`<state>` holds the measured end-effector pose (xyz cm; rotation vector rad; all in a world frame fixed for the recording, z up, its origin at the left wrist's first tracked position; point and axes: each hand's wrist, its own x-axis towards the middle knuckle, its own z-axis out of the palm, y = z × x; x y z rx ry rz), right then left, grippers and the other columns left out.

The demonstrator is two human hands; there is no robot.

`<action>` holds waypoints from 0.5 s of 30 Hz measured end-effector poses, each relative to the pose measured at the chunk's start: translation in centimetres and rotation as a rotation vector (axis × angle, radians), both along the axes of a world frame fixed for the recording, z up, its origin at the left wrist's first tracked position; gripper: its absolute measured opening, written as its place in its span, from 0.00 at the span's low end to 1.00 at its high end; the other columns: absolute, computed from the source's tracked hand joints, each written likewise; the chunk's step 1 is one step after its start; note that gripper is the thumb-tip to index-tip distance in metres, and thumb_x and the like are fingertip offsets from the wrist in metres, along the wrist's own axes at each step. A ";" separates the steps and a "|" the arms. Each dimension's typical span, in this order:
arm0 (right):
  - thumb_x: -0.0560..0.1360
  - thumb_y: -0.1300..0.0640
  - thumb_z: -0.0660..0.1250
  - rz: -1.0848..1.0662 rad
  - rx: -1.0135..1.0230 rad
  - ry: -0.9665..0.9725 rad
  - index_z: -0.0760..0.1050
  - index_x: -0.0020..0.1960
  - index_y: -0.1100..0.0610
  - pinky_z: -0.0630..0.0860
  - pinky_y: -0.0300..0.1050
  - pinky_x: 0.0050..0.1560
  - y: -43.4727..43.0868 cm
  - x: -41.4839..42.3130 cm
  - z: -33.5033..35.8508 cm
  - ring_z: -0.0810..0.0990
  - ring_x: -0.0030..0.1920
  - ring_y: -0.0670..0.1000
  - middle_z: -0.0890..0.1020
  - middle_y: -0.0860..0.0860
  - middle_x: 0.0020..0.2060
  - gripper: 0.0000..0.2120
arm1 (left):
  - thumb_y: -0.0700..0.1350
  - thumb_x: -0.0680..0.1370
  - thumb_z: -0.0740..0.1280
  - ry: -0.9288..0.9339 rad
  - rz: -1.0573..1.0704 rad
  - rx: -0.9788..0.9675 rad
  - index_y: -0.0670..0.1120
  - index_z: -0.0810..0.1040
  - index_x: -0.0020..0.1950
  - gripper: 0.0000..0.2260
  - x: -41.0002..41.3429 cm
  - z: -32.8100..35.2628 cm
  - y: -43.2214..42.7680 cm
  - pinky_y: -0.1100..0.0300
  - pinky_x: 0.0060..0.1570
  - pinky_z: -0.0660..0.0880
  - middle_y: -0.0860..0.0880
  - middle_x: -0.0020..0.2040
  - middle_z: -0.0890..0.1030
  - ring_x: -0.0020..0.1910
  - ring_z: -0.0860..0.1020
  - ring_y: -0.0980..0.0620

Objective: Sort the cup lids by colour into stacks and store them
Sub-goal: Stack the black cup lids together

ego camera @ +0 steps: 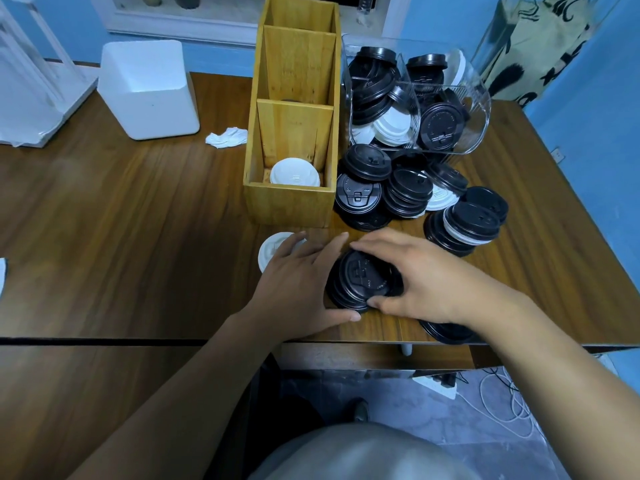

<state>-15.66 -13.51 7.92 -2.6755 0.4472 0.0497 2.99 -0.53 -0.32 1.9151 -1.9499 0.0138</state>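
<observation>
Nearest me, well in front of the wooden organiser (291,202) and off to its right, a lone black lid (446,332) lay at the very edge of the table (138,220), half under the right forearm; a drag of that arm could have swept it to the floor. Just in front of the organiser the right hand (422,282) curled over the black stack (363,280), thumb at its near rim. The left hand (298,285) lay flat and spread against the stack's left side, fingertips over a loose white lid (273,245). The stack looked uneven, so a hasty lift might have spilled it. A stored white lid (294,173) sat in the organiser's front compartment. To the organiser's right the mixed heap (408,195) sat loosely piled, and beyond it a tipped clear bin (450,109) could have shed more.
</observation>
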 end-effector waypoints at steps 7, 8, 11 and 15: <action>0.73 0.46 0.76 0.023 -0.032 0.042 0.65 0.78 0.51 0.50 0.22 0.67 0.1 0.7 -1.2 0.68 0.73 0.44 0.70 0.46 0.75 0.38 | 0.77 0.64 0.66 -0.017 0.001 -0.032 0.43 0.65 0.79 0.53 0.1 -0.3 0.0 0.45 0.76 0.64 0.49 0.60 0.84 0.65 0.78 0.49; 0.73 0.46 0.76 0.029 -0.039 0.051 0.65 0.79 0.51 0.48 0.21 0.67 0.1 0.8 -1.3 0.67 0.74 0.44 0.69 0.46 0.76 0.38 | 0.77 0.64 0.66 -0.022 -0.001 -0.033 0.43 0.66 0.78 0.52 0.1 -0.4 -0.1 0.45 0.75 0.64 0.49 0.60 0.84 0.64 0.78 0.49; 0.74 0.42 0.74 0.036 -0.073 0.078 0.63 0.79 0.48 0.53 0.29 0.72 -0.2 0.7 -1.5 0.65 0.75 0.45 0.69 0.44 0.76 0.38 | 0.78 0.65 0.64 -0.035 -0.009 -0.007 0.45 0.67 0.78 0.51 0.2 -0.5 -0.1 0.46 0.76 0.62 0.50 0.59 0.84 0.65 0.77 0.50; 0.73 0.36 0.71 0.025 -0.190 0.121 0.61 0.79 0.42 0.62 0.47 0.73 0.0 0.7 -1.4 0.64 0.73 0.44 0.71 0.42 0.73 0.38 | 0.78 0.66 0.63 -0.036 -0.022 0.000 0.45 0.70 0.76 0.49 0.1 -0.3 0.1 0.45 0.76 0.62 0.52 0.59 0.83 0.65 0.77 0.51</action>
